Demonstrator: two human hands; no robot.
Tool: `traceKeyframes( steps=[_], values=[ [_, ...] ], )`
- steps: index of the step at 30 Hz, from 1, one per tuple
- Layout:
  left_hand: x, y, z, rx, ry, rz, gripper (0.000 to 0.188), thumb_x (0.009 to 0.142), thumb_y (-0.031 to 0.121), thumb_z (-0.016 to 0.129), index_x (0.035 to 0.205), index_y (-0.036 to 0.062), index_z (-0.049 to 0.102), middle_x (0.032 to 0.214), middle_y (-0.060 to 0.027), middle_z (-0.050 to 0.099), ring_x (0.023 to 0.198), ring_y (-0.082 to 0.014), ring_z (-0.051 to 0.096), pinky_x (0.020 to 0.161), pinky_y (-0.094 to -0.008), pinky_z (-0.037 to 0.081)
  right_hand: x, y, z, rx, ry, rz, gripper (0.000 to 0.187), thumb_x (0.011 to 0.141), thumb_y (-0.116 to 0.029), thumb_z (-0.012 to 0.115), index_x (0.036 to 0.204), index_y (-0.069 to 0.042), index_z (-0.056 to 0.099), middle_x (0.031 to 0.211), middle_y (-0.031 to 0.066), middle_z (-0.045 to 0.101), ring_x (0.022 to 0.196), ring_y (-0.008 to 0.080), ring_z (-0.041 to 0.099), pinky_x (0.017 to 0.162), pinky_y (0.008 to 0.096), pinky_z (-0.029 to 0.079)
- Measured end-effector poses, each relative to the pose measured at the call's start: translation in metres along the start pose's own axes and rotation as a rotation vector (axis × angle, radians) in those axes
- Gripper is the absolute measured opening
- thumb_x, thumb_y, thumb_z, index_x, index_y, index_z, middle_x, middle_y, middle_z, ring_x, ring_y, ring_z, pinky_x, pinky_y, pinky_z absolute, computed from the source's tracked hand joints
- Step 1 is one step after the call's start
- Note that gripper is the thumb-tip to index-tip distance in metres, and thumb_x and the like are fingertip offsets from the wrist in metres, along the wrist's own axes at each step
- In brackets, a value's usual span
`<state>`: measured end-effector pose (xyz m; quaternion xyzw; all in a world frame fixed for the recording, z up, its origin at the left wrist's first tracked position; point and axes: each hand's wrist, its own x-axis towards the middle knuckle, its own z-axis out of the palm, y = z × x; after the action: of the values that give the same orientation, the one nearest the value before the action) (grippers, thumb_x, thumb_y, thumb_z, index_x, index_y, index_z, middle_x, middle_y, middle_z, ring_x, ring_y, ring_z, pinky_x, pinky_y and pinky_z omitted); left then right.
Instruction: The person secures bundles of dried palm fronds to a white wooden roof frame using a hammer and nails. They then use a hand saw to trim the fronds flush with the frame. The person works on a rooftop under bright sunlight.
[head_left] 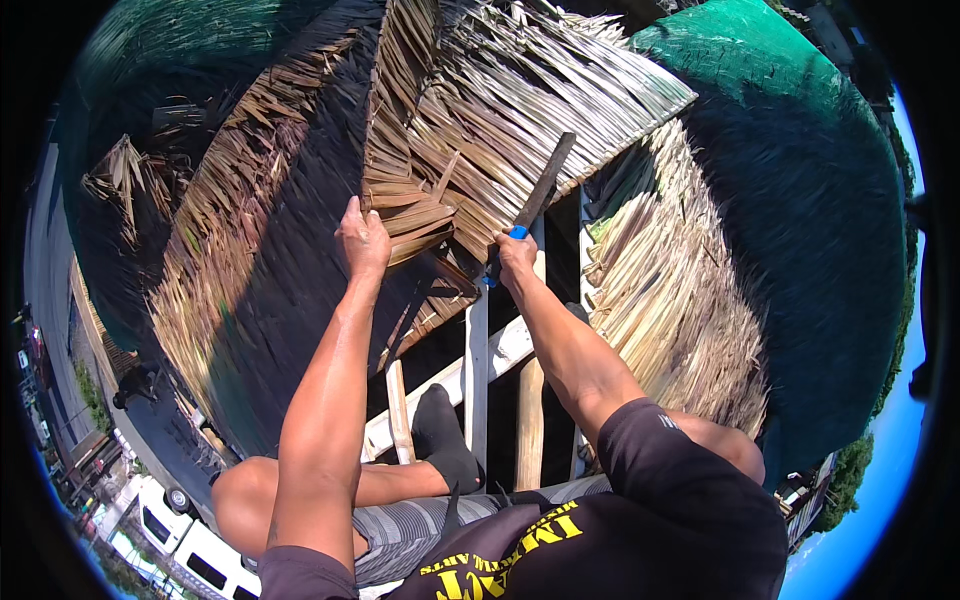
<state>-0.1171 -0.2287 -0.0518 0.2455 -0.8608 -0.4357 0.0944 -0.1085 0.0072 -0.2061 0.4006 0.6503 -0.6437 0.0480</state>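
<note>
My left hand (pixel 364 242) is closed on the edge of a panel of dried palm-leaf thatch (pixel 520 95), where brown leaf strips fold over. Closed round the blue handle of a machete (pixel 547 178) is my right hand (pixel 516 258). The long dark blade points up and away to the right, lying over or just above the panel's near edge; I cannot tell whether it touches. Between my hands, loose leaf ends (pixel 410 222) stick out from the panel.
I sit on an open roof frame of white-painted (pixel 505 345) and bare wooden beams (pixel 529 425), with dark gaps between them. My foot in a dark sock (pixel 437 435) rests there. Thatch and green netting (pixel 755 45) lie around. White vehicles (pixel 180 535) stand far below at left.
</note>
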Motion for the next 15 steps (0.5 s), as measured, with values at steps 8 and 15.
traceKeyframes(
  steps=[8,15],
  values=[
    [0.003,0.050,0.033,-0.079,-0.230,-0.086,0.050,0.093,0.016,0.051,0.135,-0.0104,0.047,0.114,-0.0323,0.066,0.106,-0.0459,0.065,0.092,-0.0468,0.051,-0.056,-0.158,-0.054,-0.456,-0.048,-0.819,0.021,0.080,0.002,0.064,0.099,-0.004,0.058,0.083,0.0155,0.061,0.075,0.0359,0.063,0.068,0.0391,0.050],
    [-0.046,0.086,0.051,-0.137,-0.263,-0.260,0.053,0.098,0.022,0.053,0.142,-0.0055,0.045,0.128,-0.0306,0.061,0.119,-0.0435,0.060,0.100,-0.0447,0.047,-0.143,-0.168,-0.023,-0.436,-0.199,-0.775,0.021,0.087,-0.005,0.070,0.106,-0.006,0.062,0.074,0.0130,0.065,0.067,0.0210,0.068,0.062,0.0333,0.051]
  ],
)
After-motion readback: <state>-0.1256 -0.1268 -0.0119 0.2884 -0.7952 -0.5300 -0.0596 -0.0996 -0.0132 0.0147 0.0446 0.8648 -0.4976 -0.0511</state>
